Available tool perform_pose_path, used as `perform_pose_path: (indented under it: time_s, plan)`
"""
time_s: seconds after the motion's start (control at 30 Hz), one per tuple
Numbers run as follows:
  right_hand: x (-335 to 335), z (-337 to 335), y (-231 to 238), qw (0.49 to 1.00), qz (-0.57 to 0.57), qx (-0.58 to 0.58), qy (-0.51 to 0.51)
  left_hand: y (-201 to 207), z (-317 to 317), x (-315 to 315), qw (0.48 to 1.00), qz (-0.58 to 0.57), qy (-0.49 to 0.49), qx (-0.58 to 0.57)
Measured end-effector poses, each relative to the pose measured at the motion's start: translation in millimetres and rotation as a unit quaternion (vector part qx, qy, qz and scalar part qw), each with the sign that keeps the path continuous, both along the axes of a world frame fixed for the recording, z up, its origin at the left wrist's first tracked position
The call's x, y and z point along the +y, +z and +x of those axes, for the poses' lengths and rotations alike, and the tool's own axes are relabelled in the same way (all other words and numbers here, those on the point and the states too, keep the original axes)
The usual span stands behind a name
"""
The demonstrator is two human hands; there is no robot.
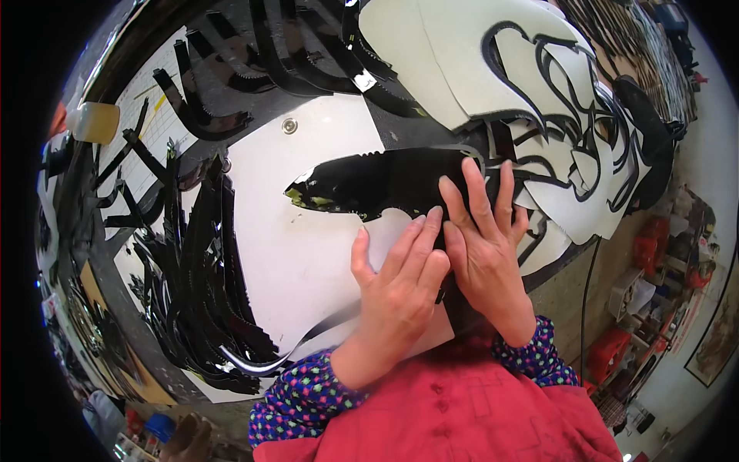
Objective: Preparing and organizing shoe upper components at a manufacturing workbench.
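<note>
A glossy black shoe-upper-like piece [369, 181] with a pointed left end and a notched lower edge lies on a white board [285, 269]. My right hand [489, 254] rests on the right end of this piece, fingers stretched and spread. Beside it, my left hand [400, 281] has its fingertips at the lower edge, thumb apart and fingers extended. Neither hand is closed around anything visible. What lies beneath the palms is hidden. A narrow black-and-white strip [319, 327] curves out from near my left wrist.
Glossy black strips [196, 269] are heaped left of the board, with curved black pieces [285, 54] behind. Large pale sheets [439, 61] and black-edged cutouts [585, 169] pile up at right. A yellowish container [96, 123] stands far left. Red bins [608, 354] sit below the table.
</note>
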State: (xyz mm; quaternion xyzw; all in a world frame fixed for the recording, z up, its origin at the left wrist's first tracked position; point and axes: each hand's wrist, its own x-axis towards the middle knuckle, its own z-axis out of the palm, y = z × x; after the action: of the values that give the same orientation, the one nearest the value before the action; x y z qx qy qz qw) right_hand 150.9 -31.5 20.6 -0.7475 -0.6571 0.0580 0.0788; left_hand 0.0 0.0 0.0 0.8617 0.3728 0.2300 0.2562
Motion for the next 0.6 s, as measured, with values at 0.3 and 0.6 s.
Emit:
perform_pose_path:
  time_s: [0.3,0.6]
  plan:
    - [-14.9,4.0,13.2,0.999,-0.001,0.026,0.021,0.2,2.3,0.0,1.0,0.007,0.011,-0.002]
    - [-8.4,2.4,6.5,1.0,-0.001,-0.004,-0.006,1.6,6.6,-3.5,1.0,0.008,0.018,-0.009]
